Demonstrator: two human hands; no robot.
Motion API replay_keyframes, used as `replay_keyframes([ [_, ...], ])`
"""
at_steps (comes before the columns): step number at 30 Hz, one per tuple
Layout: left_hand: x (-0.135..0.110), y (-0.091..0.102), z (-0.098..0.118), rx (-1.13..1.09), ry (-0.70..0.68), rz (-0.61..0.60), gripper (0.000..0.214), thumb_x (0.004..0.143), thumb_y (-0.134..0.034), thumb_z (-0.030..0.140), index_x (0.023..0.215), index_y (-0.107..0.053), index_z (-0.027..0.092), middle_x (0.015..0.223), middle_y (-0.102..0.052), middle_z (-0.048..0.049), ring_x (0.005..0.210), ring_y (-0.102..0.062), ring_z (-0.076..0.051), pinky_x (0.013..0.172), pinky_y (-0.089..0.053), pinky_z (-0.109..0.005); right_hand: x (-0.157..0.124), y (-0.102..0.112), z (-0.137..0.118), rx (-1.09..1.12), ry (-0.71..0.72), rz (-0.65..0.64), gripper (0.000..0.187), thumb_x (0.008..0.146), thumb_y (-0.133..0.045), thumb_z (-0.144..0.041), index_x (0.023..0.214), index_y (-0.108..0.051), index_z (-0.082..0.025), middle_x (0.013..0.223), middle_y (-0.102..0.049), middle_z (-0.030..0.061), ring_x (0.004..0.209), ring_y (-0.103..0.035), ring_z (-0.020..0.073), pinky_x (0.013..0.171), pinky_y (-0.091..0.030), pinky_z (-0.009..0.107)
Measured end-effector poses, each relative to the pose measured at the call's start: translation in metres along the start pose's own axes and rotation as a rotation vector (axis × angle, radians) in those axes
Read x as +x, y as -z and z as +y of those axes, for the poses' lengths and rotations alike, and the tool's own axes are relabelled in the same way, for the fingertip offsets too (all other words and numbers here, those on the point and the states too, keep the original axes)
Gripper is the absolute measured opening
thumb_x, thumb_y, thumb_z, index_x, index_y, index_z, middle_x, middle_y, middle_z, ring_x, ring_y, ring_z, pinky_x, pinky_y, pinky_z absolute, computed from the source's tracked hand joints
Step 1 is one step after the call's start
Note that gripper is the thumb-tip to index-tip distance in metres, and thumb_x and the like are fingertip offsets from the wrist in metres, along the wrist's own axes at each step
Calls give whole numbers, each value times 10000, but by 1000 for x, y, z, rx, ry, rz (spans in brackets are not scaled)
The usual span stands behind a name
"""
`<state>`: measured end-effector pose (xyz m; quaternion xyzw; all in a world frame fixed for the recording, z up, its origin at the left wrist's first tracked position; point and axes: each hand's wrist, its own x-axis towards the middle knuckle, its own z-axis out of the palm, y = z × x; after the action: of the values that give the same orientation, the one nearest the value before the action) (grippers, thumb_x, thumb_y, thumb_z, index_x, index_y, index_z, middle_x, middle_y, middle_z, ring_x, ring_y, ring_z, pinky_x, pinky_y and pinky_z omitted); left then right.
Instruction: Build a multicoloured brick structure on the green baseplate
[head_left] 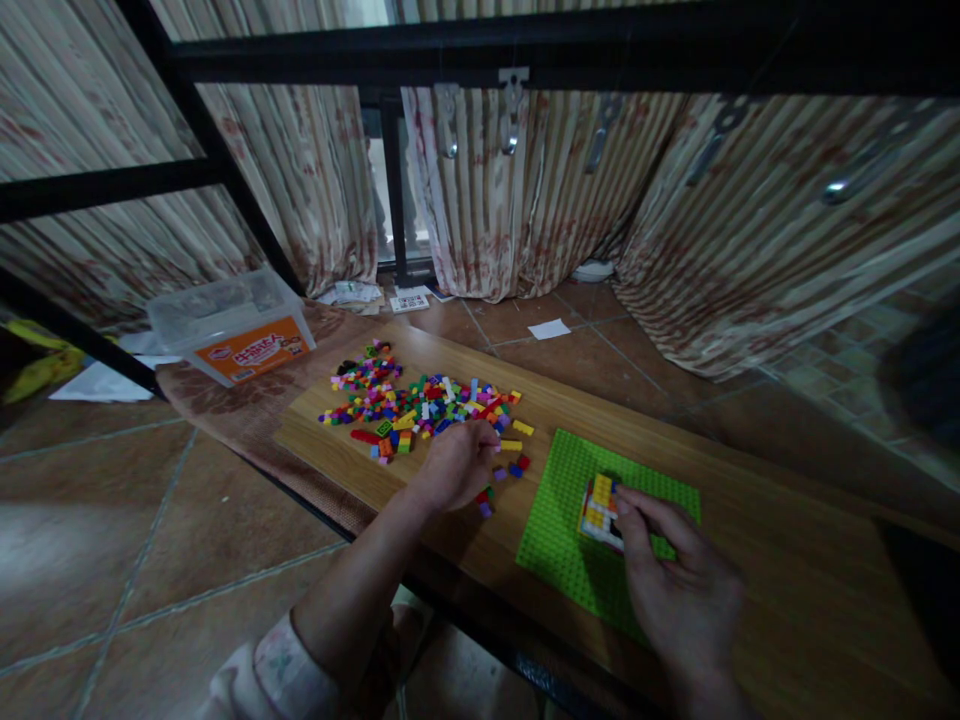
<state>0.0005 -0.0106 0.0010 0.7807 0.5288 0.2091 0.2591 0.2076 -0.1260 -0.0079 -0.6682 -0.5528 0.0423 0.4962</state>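
Yellow-and-white plastic brick block (pixel 598 507) seated on green studded baseplate (pixel 559 520), at 4 o'clock from scattered multicoloured loose bricks (pixel 420 405) on wooden surface (pixel 787 570). Pinched at its 3 o'clock edge by closed fingers (pixel 645 510) of right hand (pixel 686 595). Left hand (pixel 454 465) palm-down at 5 o'clock of those bricks, fingers curled, grip unclear.

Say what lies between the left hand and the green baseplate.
Only a few loose red, blue and purple plastic bricks, flat on the wooden board, lie between the left hand and the green studded baseplate.
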Motion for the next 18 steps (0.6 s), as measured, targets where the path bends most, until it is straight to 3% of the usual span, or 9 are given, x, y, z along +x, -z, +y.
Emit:
replay_keyframes([
  [5, -2, -1, -2, 130, -94, -12, 193, 830, -501, 136, 831, -680, 209, 895, -697, -32, 873, -634, -173, 782, -469, -251, -7, -10, -8, 35, 160, -132, 154, 894, -583, -231, 995, -699, -236, 985, -729, 9, 895, -684, 129, 830, -511, 228],
  [8, -3, -1, -2, 223, -79, -12, 182, 837, -518, 162, 838, -691, 218, 919, -695, -48, 909, -638, -194, 798, -478, -273, -8, -7, -9, 25, 195, -156, 155, 891, -586, -212, 997, -697, -234, 971, -728, 8, 889, -682, 128, 843, -505, 234],
  [18, -10, 3, 13, 253, -89, -47, 193, 833, -522, 178, 897, -704, 188, 930, -698, -68, 913, -644, -203, 827, -496, -291, -9, 28, 11, -45, 64, 117, 156, 832, -664, -314, 895, -727, -186, 846, -728, 53, 741, -673, 180, 733, -520, 317],
])
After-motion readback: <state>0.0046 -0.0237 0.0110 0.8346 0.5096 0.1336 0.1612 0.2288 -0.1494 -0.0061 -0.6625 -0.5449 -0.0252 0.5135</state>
